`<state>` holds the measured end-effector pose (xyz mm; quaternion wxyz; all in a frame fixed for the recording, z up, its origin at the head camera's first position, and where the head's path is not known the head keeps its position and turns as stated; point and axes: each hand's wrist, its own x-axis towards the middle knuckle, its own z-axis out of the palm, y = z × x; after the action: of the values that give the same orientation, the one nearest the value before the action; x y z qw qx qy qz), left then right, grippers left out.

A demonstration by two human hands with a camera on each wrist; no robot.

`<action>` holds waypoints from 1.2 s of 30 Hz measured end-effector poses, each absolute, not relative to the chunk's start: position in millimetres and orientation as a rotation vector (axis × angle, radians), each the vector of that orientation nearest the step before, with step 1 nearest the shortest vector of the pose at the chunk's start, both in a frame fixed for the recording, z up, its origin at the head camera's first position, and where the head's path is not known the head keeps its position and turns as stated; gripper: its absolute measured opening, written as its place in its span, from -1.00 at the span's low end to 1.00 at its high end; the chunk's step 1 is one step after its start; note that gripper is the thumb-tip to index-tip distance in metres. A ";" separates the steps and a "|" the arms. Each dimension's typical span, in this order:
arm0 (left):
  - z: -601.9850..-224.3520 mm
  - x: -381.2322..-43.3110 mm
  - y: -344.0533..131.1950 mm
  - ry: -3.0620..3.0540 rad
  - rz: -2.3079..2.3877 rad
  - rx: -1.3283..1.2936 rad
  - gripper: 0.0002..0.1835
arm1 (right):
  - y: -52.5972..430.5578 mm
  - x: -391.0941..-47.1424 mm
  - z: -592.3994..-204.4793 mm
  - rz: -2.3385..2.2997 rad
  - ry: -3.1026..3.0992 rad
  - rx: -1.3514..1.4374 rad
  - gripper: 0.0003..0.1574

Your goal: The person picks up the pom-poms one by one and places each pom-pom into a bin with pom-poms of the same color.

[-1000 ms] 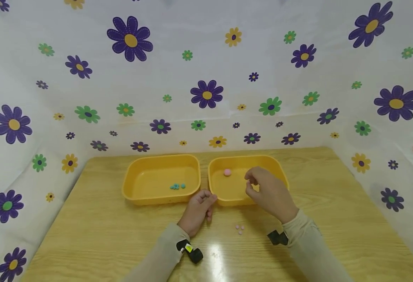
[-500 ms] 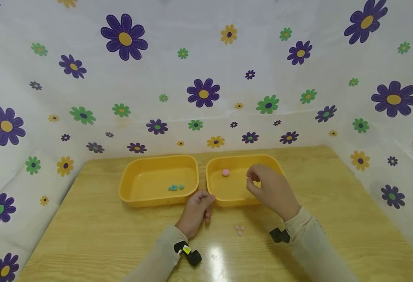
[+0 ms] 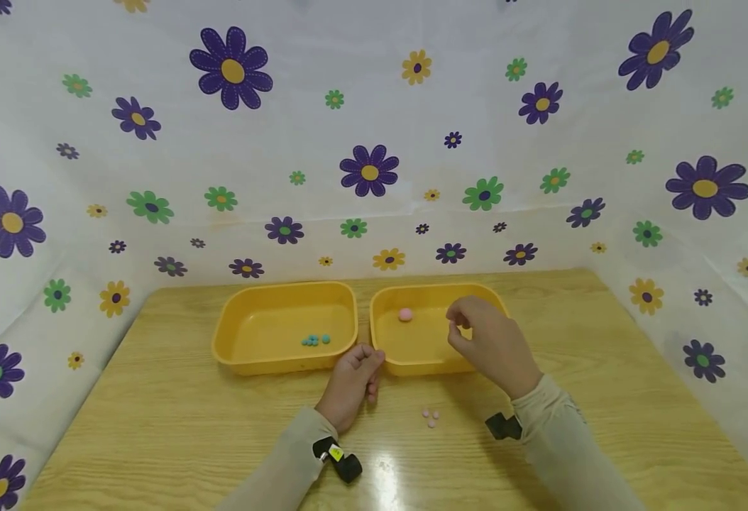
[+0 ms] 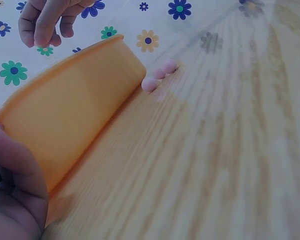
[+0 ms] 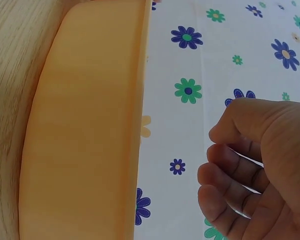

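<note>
My left hand [image 3: 351,383] rests near the table at the front left corner of the right yellow tray [image 3: 412,344], its thumb and a finger pinching the rim. Over the right part of that tray hovers my right hand [image 3: 495,344], apart from the tray, with thumb and fingers curled and their tips close together. No object shows between those tips in the right wrist view, though a tiny one could be hidden. Inside the right tray lies a larger pink ball [image 3: 406,314]. Several small pink balls [image 4: 150,84] lie on the table in front of it.
Beside it on the left stands another yellow tray [image 3: 259,330], holding several teal balls [image 3: 311,341] of different sizes. Both trays stand toward the back of the wooden table [image 3: 176,411]. A white flower-print cloth [image 3: 323,135] rises behind the table and at both sides.
The head view shifts a little. Both hands, the trays and the balls keep almost the same places relative to each other.
</note>
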<state>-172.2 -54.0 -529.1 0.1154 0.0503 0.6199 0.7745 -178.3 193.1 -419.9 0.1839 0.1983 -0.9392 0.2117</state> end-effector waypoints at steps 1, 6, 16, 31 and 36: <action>-529.3 -172.3 -54.3 1.814 2.268 0.148 -0.73 | 193.0 -178.6 -420.6 0.598 -2.649 0.559 -0.90; -529.5 -170.7 -56.9 1.812 2.256 0.122 -0.72 | 192.0 -179.0 -423.5 0.589 -2.650 0.566 -0.90; -528.6 -170.5 -60.0 1.812 2.255 0.116 -0.66 | 188.4 -179.8 -423.7 0.615 -2.653 0.565 -0.90; -529.0 -172.0 -54.9 1.809 2.263 0.127 -0.68 | 188.8 -183.0 -430.4 0.596 -2.687 0.569 -0.90; -528.4 -171.7 -53.6 1.813 2.255 0.128 -0.68 | 189.5 -183.3 -434.2 0.584 -2.650 0.586 -0.89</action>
<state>-171.7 -53.6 -528.4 0.1225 0.0440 0.6213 0.7727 -183.3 189.5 -434.2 0.1816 0.2076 -0.9387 0.2069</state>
